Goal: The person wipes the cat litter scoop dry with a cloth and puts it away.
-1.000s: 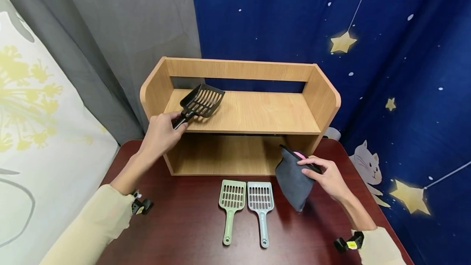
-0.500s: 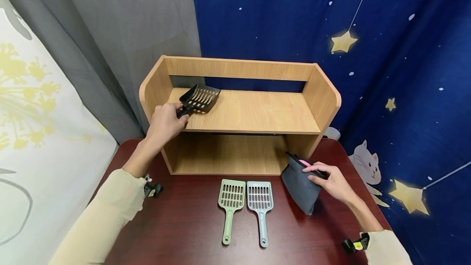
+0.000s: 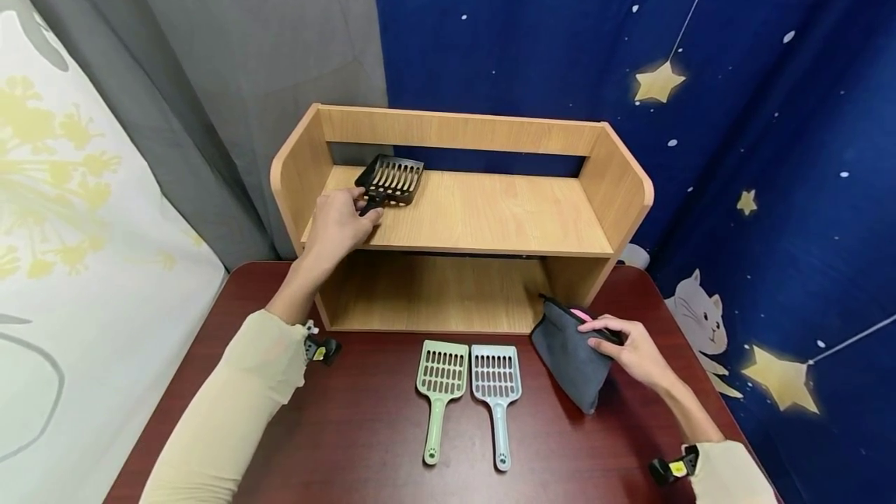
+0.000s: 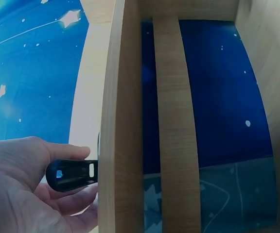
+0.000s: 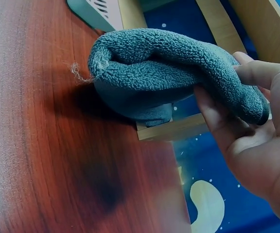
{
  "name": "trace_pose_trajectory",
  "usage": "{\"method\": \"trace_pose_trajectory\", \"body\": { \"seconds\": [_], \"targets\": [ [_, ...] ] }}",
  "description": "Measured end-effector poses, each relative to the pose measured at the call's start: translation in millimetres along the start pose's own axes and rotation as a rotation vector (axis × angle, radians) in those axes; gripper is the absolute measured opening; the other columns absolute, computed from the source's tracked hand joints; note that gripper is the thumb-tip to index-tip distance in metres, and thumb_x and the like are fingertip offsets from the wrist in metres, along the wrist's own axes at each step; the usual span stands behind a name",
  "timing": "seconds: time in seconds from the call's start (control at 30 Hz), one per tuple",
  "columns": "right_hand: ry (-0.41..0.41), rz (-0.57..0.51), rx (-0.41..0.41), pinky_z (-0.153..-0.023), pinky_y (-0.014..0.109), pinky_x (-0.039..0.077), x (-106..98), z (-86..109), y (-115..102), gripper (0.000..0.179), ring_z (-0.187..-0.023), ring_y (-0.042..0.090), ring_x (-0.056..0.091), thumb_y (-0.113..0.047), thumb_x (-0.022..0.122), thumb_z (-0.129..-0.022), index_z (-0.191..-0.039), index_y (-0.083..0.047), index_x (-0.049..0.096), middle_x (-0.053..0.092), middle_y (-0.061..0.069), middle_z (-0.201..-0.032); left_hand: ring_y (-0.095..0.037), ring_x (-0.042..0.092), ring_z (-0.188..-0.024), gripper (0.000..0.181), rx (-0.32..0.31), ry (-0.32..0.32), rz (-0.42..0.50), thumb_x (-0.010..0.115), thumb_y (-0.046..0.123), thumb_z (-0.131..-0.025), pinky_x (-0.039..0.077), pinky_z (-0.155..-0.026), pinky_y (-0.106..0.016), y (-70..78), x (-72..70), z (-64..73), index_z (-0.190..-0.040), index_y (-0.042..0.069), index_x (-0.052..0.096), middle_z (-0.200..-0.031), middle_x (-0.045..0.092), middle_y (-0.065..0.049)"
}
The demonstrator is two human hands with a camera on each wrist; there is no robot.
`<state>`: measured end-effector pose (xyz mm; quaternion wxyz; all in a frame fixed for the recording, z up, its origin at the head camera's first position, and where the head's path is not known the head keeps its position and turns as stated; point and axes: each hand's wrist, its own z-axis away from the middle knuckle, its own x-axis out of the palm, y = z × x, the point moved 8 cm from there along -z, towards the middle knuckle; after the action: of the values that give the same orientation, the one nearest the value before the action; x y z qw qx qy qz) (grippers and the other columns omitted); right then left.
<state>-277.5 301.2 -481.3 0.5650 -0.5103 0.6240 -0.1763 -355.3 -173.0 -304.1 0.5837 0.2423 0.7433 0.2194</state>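
Note:
My left hand (image 3: pixel 341 222) grips the handle of a black slotted litter scoop (image 3: pixel 407 183) at the left of the wooden unit's upper shelf (image 3: pixel 500 216). The scoop's head lies over that shelf. In the left wrist view, the handle end (image 4: pixel 67 175) sits between thumb and fingers while a board hides the head. Off to the right, my right hand (image 3: pixel 635 352) pinches a folded grey terry cloth (image 3: pixel 574 356) by its black-edged top, where a bit of pink shows. The cloth hangs down beside the unit's lower right corner; its thick fold (image 5: pixel 154 53) fills the right wrist view.
On the dark red table (image 3: pixel 364 418), a green litter scoop (image 3: pixel 442 372) and a pale blue one (image 3: pixel 496 376) lie side by side, handles toward me. The unit's lower shelf (image 3: pixel 434 294) opens behind them. Blue and grey curtains hang at the back.
My left hand has carried the black scoop farther back and lower onto the upper shelf. The right hand has moved slightly right and down with the cloth.

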Motion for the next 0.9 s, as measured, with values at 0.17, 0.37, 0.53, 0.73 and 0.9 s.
{"method": "trace_pose_trajectory", "body": {
  "seconds": [0.17,0.37,0.53,0.73,0.9],
  "targets": [
    [-0.013,-0.004,0.032,-0.093,0.014,0.046,4,0.7,8,0.023,-0.106,0.005,0.064,0.001,0.074,-0.095,-0.116,-0.007,0.079,0.076,0.013,-0.113,-0.031,0.069,-0.108,0.060,-0.018,0.032,0.018,0.072,0.023,-0.100,0.057,-0.097,-0.049,0.9,5.5,0.3,-0.146,-0.012,0.054,-0.126,0.071,-0.029],
    [-0.011,-0.017,0.065,-0.094,0.014,0.047,8,2.7,13,0.022,-0.108,0.005,0.064,0.000,0.074,-0.096,-0.117,-0.007,0.079,0.076,0.014,-0.116,-0.038,0.071,-0.114,0.066,-0.012,0.113,-0.009,0.075,0.026,-0.098,0.053,-0.102,-0.053,2.3,7.5,-3.2,-0.147,-0.011,0.054,-0.117,0.076,-0.025],
    [-0.011,-0.017,0.072,-0.094,0.014,0.046,11,3.4,17,0.022,-0.109,0.004,0.064,-0.001,0.074,-0.096,-0.117,-0.007,0.079,0.076,0.015,-0.117,-0.038,0.073,-0.113,0.065,-0.009,0.159,-0.003,0.075,0.027,-0.097,0.055,-0.099,-0.053,6.0,12.9,-5.4,-0.147,-0.011,0.055,-0.114,0.076,-0.025],
    [-0.013,-0.024,0.081,-0.094,0.014,0.046,12,3.6,20,0.023,-0.110,0.003,0.064,-0.002,0.074,-0.096,-0.117,-0.008,0.079,0.076,0.013,-0.118,-0.038,0.073,-0.111,0.067,0.007,0.171,0.018,0.073,0.031,-0.098,0.057,-0.097,-0.052,8.5,17.9,-5.6,-0.147,-0.010,0.054,-0.117,0.075,-0.026],
    [-0.007,-0.037,0.070,-0.094,0.014,0.047,11,2.6,20,0.023,-0.109,0.004,0.064,0.000,0.075,-0.095,-0.116,-0.006,0.079,0.076,0.014,-0.116,-0.039,0.073,-0.110,0.070,0.023,0.157,0.018,0.070,0.038,-0.100,0.058,-0.095,-0.052,6.4,12.7,-0.2,-0.149,-0.009,0.053,-0.117,0.076,-0.026]
  ]
}}
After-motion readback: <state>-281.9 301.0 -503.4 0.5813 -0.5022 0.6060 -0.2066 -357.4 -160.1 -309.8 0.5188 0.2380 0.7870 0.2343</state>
